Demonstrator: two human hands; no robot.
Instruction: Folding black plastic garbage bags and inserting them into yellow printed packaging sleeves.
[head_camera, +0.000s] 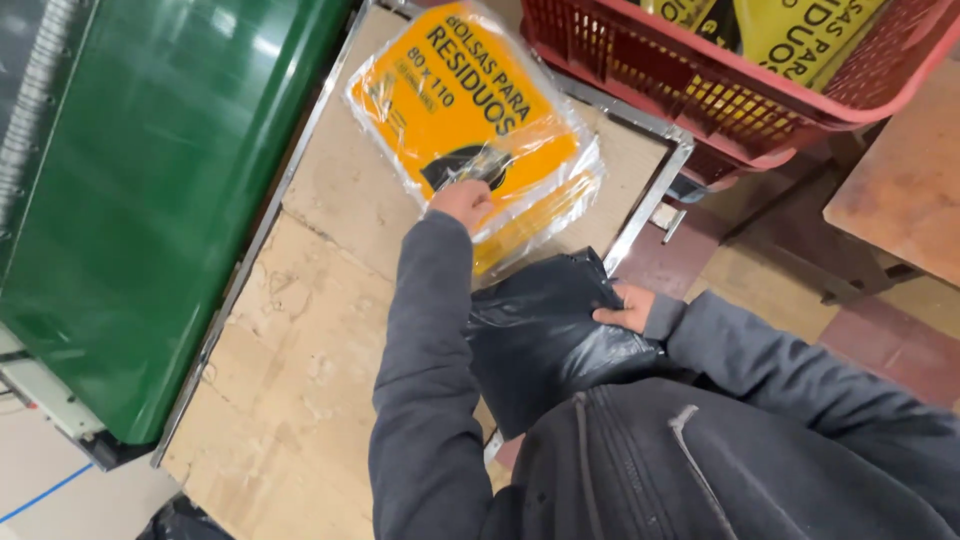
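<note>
Up top, a red crate (640, 70) holds yellow packs (800, 35); the left hand (462, 203) pinches an orange clear-wrapped pack (470, 110) lying on the worktop (330, 300), while the right hand (628, 306) grips a black bag (545, 335) against the person's body

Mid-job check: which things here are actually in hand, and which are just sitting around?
In hand:
left hand on the orange pack of bags
right hand gripping the folded black bags

Lying about:
red plastic crate holding yellow packs
green machine panel
brown table corner
</note>
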